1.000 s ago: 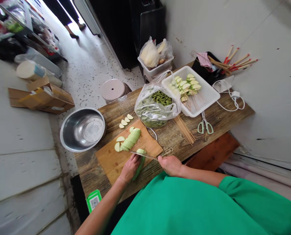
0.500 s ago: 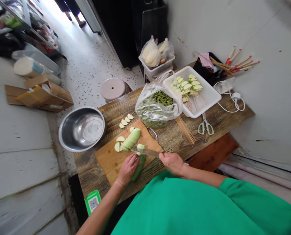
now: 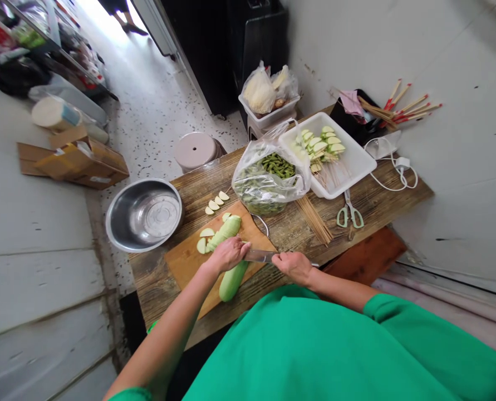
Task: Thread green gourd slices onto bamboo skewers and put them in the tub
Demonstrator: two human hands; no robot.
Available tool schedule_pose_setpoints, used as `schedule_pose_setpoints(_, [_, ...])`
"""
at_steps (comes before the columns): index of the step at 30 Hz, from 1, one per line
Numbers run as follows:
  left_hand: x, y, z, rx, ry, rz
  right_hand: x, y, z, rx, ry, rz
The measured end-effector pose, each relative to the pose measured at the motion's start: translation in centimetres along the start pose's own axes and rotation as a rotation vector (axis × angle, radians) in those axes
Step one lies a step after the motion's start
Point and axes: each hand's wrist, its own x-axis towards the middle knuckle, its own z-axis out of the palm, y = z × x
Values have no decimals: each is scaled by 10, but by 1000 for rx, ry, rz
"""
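My right hand point(image 3: 294, 266) is closed round the handle of a knife point(image 3: 261, 255), whose blade points left over the cutting board point(image 3: 180, 260). My left hand point(image 3: 230, 253) is at the blade's far end, fingers drawn together and hiding the tip; whether a slice is in them cannot be seen. Below it, the uncut piece of green zucchini point(image 3: 232, 282) lies on the board near its front edge. Just beyond my left hand is a row of overlapping zucchini slices point(image 3: 227, 229), with a few loose slices point(image 3: 201, 245) beside it.
A skewer of zucchini slices point(image 3: 214, 205) lies behind the board. To the right are a bag of green beans point(image 3: 256, 184), bare bamboo skewers point(image 3: 314, 223), scissors point(image 3: 349, 214) and a white tray point(image 3: 358, 167) with skewered slices. A steel basin point(image 3: 120, 239) stands left.
My left hand has moved from the uncut zucchini up to the blade and the sliced row, uncovering the uncut piece. The right hand still grips the knife, almost in place.
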Motion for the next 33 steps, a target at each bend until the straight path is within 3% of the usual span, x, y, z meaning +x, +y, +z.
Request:
schedule_pose_setpoints(2, [-4,0,-8,-26,26,-27,-7,2,0,19,-5,-3])
schedule_pose_setpoints(3, [-9,1,-12,-27,99,-63,-10,2,0,37,-8,4])
schedule_pose_setpoints(6, [-37,4,-11,46,473,-179,-19,-2,-2,119,-16,66])
schedule_pose_setpoints(8, [-58,2,4,128,553,-116,-21,-8,-5,155,-35,96])
schedule_pose_setpoints(12, [-81,-13,52,247,299,147,-19,-22,-12,140,-81,67])
schedule_pose_setpoints(16, [-83,-22,79,234,150,127,-16,-32,-14,110,-76,47])
schedule_pose_setpoints(33, [-81,-20,74,201,107,122,-12,-35,-16,138,-86,61])
